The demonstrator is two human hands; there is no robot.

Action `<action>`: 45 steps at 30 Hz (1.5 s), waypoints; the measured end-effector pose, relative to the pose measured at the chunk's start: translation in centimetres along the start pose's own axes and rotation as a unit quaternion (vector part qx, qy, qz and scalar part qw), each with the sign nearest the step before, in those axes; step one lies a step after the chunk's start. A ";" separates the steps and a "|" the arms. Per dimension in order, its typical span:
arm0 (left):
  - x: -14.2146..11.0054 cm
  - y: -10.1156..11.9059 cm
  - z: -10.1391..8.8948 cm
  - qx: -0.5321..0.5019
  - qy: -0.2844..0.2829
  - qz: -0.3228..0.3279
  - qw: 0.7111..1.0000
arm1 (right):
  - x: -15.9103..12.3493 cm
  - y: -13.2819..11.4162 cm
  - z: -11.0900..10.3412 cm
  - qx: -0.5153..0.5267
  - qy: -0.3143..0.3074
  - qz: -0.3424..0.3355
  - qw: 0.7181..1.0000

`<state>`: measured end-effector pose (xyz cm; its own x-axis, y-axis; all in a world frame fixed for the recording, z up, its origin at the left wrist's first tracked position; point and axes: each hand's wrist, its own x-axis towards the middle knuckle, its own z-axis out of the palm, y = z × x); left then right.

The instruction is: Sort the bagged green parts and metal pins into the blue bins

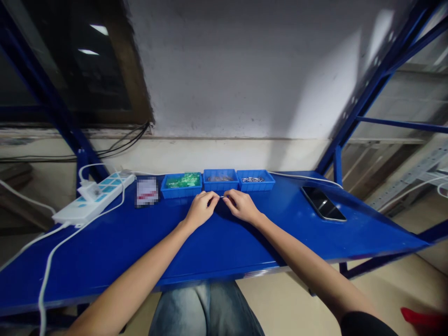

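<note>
Two hands on one small piece, three blue bins

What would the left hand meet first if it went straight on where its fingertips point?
Past the small thin piece at its fingertips, the left hand would probably meet the right hand first, though exact depth is hard to judge.

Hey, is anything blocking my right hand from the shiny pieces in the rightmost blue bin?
Only the bin's near wall stands between your right hand and the shiny pieces; nothing else visible is in the way.
</note>
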<state>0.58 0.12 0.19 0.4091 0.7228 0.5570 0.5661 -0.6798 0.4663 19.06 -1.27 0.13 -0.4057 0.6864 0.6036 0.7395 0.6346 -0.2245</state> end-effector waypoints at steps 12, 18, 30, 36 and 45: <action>0.1 -0.3 -0.1 -0.040 -0.017 -0.012 0.999 | 0.5 1.3 -1.6 -0.066 0.098 0.046 0.992; 0.4 -0.5 0.6 -0.028 -0.035 -0.006 0.999 | 0.3 5.4 -3.2 -0.116 0.040 0.393 0.911; 5.6 1.9 4.7 0.056 -0.084 -0.116 0.988 | -3.4 7.7 -5.4 -0.059 0.027 0.413 0.909; 1.1 2.1 1.3 0.038 -0.007 -0.104 0.994 | -6.1 9.3 -6.6 0.075 0.123 0.473 0.869; -0.5 1.5 0.5 -0.033 -0.025 -0.108 0.993 | -2.6 9.7 -5.2 0.080 0.173 0.482 0.855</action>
<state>1.59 -1.25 0.28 0.3193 0.8565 0.4054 0.5974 -0.5141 0.6155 30.10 1.30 0.35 0.5555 0.7888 0.2630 0.5466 -0.1081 -0.8304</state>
